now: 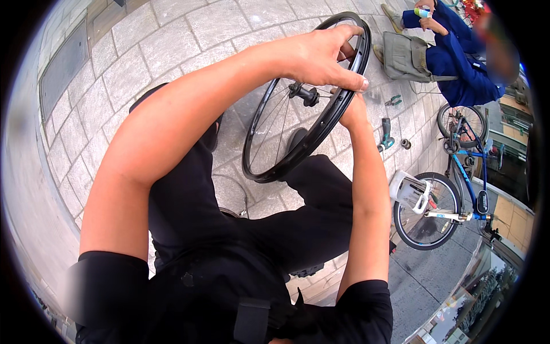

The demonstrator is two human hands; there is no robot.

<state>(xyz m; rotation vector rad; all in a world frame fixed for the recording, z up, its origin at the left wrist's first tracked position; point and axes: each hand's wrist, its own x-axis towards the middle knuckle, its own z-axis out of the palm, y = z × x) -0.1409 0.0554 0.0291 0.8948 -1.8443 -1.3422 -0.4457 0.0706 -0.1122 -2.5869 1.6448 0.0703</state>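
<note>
A black bicycle wheel [303,143] without a tyre stands tilted in front of me, its rim facing to the right. Thin spokes run to the black hub [305,94] in its middle. My left hand [323,60] reaches across the top and is closed round the upper right of the rim, the thumb pressed on its outer face and the fingers curled over it. Lower on the same side, my right hand [353,112] holds the rim from behind, most of its fingers hidden by it.
Pliers [393,100], a cordless drill [386,135] and a small dark round part [406,144] lie on the paving [154,34] to the right. Beyond them is a blue bicycle [467,178]. At the upper right sits a person in blue [464,63] beside a grey bag [404,57].
</note>
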